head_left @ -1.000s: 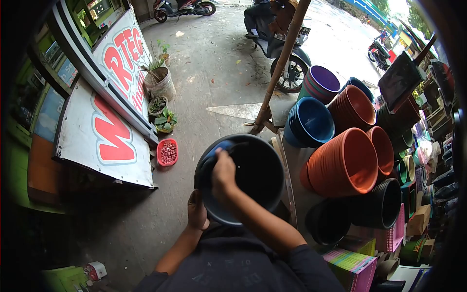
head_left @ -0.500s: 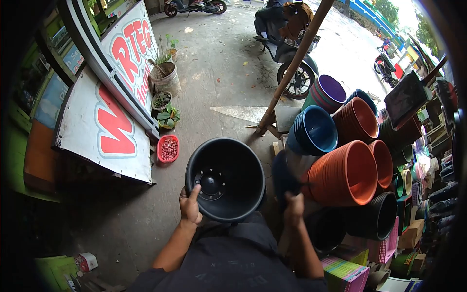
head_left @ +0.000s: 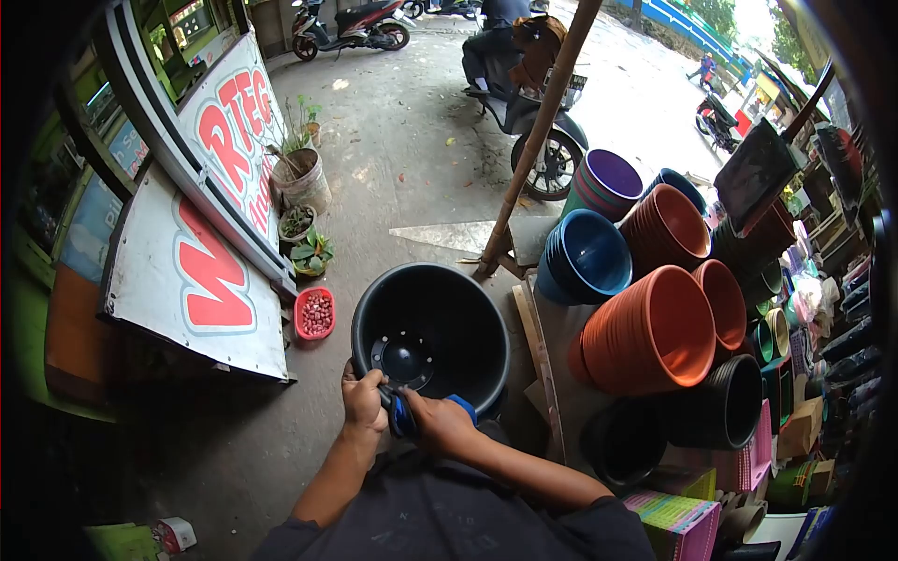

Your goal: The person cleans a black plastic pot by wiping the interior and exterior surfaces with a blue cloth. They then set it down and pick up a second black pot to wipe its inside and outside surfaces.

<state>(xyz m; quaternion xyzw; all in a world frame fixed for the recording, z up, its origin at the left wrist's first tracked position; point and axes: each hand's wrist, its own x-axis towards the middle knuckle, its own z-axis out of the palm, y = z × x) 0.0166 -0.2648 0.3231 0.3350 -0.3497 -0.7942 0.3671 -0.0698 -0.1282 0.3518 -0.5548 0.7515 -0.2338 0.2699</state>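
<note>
A black tub with small holes around its raised base centre is tilted in front of my body, its opening facing up. My left hand is closed on the tub's near left rim. Beside it, at the near rim, my right hand is closed round a blue and dark item. Most of that item is hidden by my fingers, and a blue part shows past my knuckles. Both hands are close together.
Stacked orange pots, blue pots and black pots stand on the right. A bamboo pole rises ahead. On the left are a white sign, potted plants and a red basin. A person sits on a motorbike ahead.
My right hand has moved left from beside the blurred blue item's earlier place, bringing that item to the tub's near rim. My left hand stays on the tub. The view has shifted slightly.
</note>
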